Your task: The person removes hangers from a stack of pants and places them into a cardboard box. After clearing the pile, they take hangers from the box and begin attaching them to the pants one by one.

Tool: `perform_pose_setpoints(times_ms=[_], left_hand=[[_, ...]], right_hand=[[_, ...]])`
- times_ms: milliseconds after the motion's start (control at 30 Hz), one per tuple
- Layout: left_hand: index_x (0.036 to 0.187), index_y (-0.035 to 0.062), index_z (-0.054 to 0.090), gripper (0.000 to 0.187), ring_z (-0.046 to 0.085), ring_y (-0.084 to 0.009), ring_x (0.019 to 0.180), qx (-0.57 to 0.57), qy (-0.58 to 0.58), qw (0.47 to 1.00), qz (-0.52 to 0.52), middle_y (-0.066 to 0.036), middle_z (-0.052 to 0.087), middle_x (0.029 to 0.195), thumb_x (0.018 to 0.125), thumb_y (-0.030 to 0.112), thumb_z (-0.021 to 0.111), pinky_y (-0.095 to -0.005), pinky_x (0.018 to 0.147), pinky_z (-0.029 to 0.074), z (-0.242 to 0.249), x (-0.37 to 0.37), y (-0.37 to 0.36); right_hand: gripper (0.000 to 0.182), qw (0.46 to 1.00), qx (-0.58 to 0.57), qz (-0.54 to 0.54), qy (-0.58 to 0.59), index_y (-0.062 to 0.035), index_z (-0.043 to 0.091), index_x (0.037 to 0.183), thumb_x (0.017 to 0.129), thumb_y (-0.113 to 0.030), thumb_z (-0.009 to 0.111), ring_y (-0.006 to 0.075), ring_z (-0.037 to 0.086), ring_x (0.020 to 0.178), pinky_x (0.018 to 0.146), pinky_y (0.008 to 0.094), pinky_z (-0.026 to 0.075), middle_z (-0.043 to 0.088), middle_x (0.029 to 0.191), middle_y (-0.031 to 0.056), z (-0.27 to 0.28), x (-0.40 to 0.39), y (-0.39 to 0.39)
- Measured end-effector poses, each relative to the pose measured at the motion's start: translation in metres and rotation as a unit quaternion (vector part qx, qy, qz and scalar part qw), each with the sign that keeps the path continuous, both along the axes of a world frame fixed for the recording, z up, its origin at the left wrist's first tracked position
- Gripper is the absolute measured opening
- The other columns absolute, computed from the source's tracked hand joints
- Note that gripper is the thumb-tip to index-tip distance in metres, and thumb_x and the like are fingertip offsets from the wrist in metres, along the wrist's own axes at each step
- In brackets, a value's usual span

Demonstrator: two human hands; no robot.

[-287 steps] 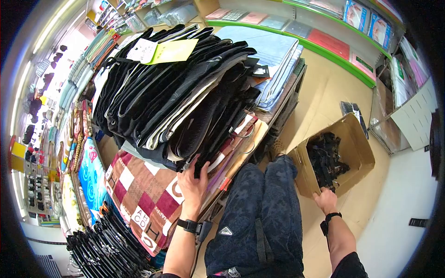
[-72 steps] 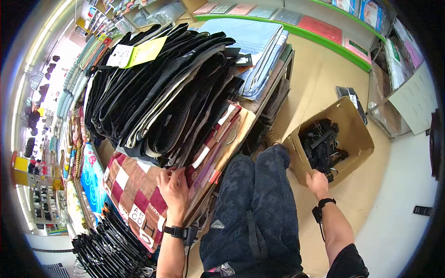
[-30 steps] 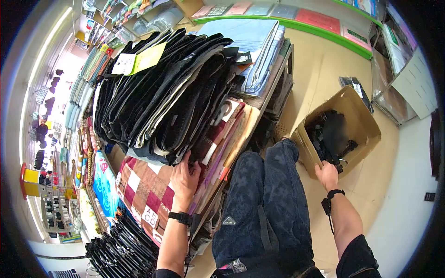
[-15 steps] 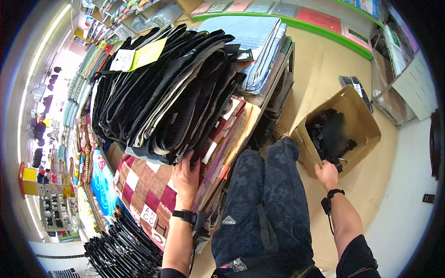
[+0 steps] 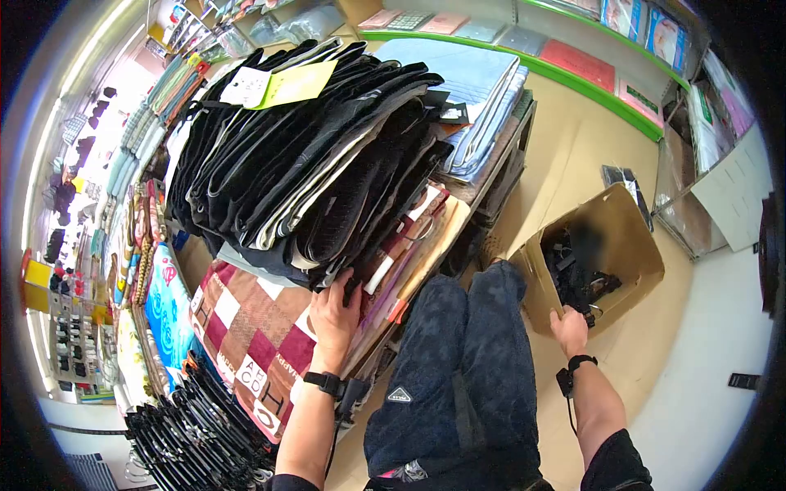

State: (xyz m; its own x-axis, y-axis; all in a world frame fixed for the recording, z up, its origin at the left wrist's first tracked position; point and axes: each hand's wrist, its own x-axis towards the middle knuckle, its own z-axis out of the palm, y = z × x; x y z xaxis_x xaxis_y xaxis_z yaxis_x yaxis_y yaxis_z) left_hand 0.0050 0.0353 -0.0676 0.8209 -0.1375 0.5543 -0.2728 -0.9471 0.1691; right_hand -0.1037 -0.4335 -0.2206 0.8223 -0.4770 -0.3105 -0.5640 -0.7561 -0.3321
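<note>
a tall pile of folded black velvety garments (image 5: 303, 155), ridged by thick rounded folds and streaked with cream and grey edges, leans at 11 o'clock in a shop crowded with textiles. a white paper tag (image 5: 246, 87) and a bright yellow rectangular slip (image 5: 298, 84) lie across its top. beneath its near edge spreads a plush checked blanket in burgundy, tan and white (image 5: 254, 335), printed with letters. smooth, pale blue folded cloth (image 5: 467, 82) sits at 1 o'clock.

at 3 o'clock, an open tan cardboard box (image 5: 643, 266), stiff-walled and square-cornered, stands on the beige floor (image 5: 565, 139), holding a tangle of angular black pieces (image 5: 569, 266); a dark patch above them is blurred.

the left hand (image 5: 334, 315), at 7 o'clock, reaches to the pile's lowest corner, fingers bent and close together against the dark cloth; whether they pinch a layer cannot be told. the right hand (image 5: 569, 329), at 4 o'clock, is closed over the box's near rim.

compared with half a second earlier, box and pile sit slightly lower in view and the blanket shows farther left, while both hands remain at the same spots.
</note>
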Motion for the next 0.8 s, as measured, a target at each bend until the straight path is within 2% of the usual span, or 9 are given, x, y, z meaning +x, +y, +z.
perform_pose_setpoints(times_ms=[167,300,367,400,500,567,633,733,800], left_hand=[[0.118,0.0120,0.073,0.037,0.068,-0.0344,0.090,-0.033,0.021,0.999,-0.004,-0.013,0.072,0.098,0.082,0.015,0.081,-0.0437,0.081,0.055,-0.005,-0.002,0.005],[0.119,0.0119,0.073,0.038,0.067,-0.0322,0.091,-0.043,0.016,0.999,-0.016,-0.011,0.072,0.098,0.081,0.014,0.081,-0.0427,0.082,0.055,-0.008,-0.001,0.006],[0.119,0.0118,0.073,0.039,0.067,-0.0316,0.091,-0.043,-0.009,0.999,-0.020,-0.011,0.072,0.098,0.081,0.014,0.081,-0.0422,0.083,0.055,-0.005,0.001,0.005],[0.119,0.0119,0.072,0.039,0.067,-0.0314,0.090,-0.039,-0.011,0.999,-0.024,-0.011,0.072,0.098,0.081,0.014,0.080,-0.0419,0.082,0.055,-0.005,0.000,0.005],[0.115,0.0108,0.074,0.036,0.068,-0.0344,0.091,-0.041,-0.004,0.999,-0.026,-0.014,0.072,0.103,0.080,0.012,0.082,-0.0425,0.079,0.057,-0.006,-0.001,0.007],[0.116,0.0105,0.073,0.037,0.068,-0.0341,0.093,-0.037,-0.013,0.999,-0.030,-0.014,0.072,0.104,0.080,0.012,0.082,-0.0426,0.080,0.057,-0.010,-0.001,0.008],[0.118,0.0106,0.073,0.039,0.067,-0.0338,0.093,-0.035,-0.006,0.999,-0.024,-0.013,0.072,0.103,0.080,0.013,0.082,-0.0428,0.081,0.057,-0.017,-0.003,0.010],[0.120,0.0110,0.073,0.042,0.066,-0.0331,0.091,-0.011,0.004,1.000,-0.013,-0.012,0.072,0.101,0.080,0.013,0.082,-0.0421,0.080,0.057,-0.026,-0.003,0.011],[0.120,0.0112,0.073,0.041,0.066,-0.0330,0.090,-0.014,0.009,1.000,-0.010,-0.012,0.072,0.101,0.080,0.013,0.082,-0.0420,0.078,0.057,-0.023,-0.004,0.011]], right_hand=[[0.052,0.999,0.024,0.008,0.029,0.0054,0.071,0.110,0.092,-0.044,0.065,0.0477,0.068,0.100,0.088,0.0504,0.055,0.070,0.102,0.0326,0.012,0.003,0.007],[0.064,0.994,0.103,-0.026,0.022,0.0016,0.068,0.122,0.097,-0.057,0.060,0.0405,0.068,0.109,0.094,0.0460,0.052,0.071,0.113,0.0272,0.010,0.008,0.009],[0.059,0.963,0.153,-0.112,-0.191,0.0027,0.067,0.123,0.101,-0.051,0.058,0.0350,0.069,0.104,0.093,0.0416,0.052,0.072,0.111,0.0232,0.016,0.024,0.015],[0.052,0.959,0.132,-0.103,-0.230,0.0036,0.067,0.121,0.105,-0.045,0.057,0.0286,0.068,0.100,0.091,0.0389,0.051,0.072,0.109,0.0196,0.017,0.037,0.019],[0.050,0.921,0.208,-0.061,-0.324,0.0037,0.066,0.121,0.105,-0.043,0.058,0.0258,0.068,0.099,0.090,0.0382,0.051,0.073,0.106,0.0177,0.036,0.097,0.039],[0.052,0.939,0.249,0.021,-0.237,0.0060,0.066,0.119,0.106,-0.043,0.057,0.0224,0.068,0.096,0.088,0.0371,0.053,0.073,0.104,0.0169,0.052,0.146,0.046],[0.057,0.897,0.373,0.030,-0.238,0.0077,0.067,0.116,0.105,-0.047,0.056,0.0214,0.067,0.088,0.082,0.0348,0.055,0.072,0.099,0.0158,0.077,0.195,0.075],[0.065,0.869,0.431,0.014,-0.240,0.0094,0.065,0.119,0.106,-0.053,0.053,0.0213,0.067,0.082,0.078,0.0333,0.055,0.071,0.099,0.0158,0.121,0.253,0.120],[0.079,0.810,0.546,-0.029,-0.214,0.0096,0.060,0.126,0.101,-0.064,0.051,0.0238,0.066,0.081,0.075,0.0343,0.055,0.071,0.101,0.0177,0.136,0.287,0.140]])
